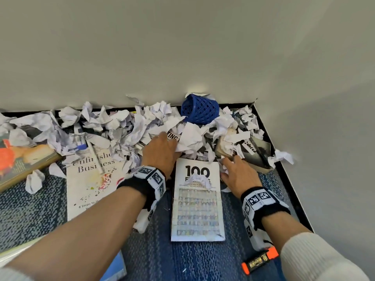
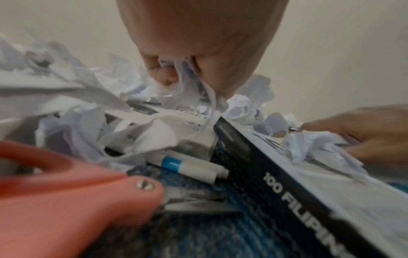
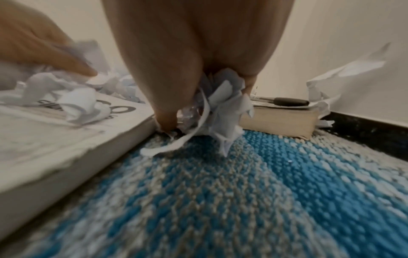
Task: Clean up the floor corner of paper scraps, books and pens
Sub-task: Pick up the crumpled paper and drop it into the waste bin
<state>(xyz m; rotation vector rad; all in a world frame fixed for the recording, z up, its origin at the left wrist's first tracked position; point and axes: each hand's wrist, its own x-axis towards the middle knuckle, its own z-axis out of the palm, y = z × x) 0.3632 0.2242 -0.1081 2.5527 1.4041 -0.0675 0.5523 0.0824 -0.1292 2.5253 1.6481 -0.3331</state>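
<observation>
Crumpled paper scraps (image 1: pixel 121 126) lie heaped along the wall over several books. My left hand (image 1: pixel 162 147) reaches into the heap and grips a white scrap (image 2: pixel 187 78) between curled fingers. My right hand (image 1: pixel 235 171) sits just right of the white "100" book (image 1: pixel 197 201) and clutches a wad of scraps (image 3: pixel 218 108) low over the carpet. A white "Unfinished Business" book (image 1: pixel 91 179) lies to the left with a white pen (image 1: pixel 96 159) on it. Two white pens (image 2: pixel 194 167) lie beside the "100" book's spine. An orange highlighter (image 1: pixel 260 260) lies near my right forearm.
A blue mesh basket (image 1: pixel 199 109) lies tipped against the wall. A thick book (image 3: pixel 278 120) with a dark pen on it sits in the right corner. Red-handled scissors (image 2: pixel 77 200) lie under my left wrist. An orange-covered book (image 1: pixel 22 161) is at far left. Blue carpet (image 1: pixel 203 260) shows in front.
</observation>
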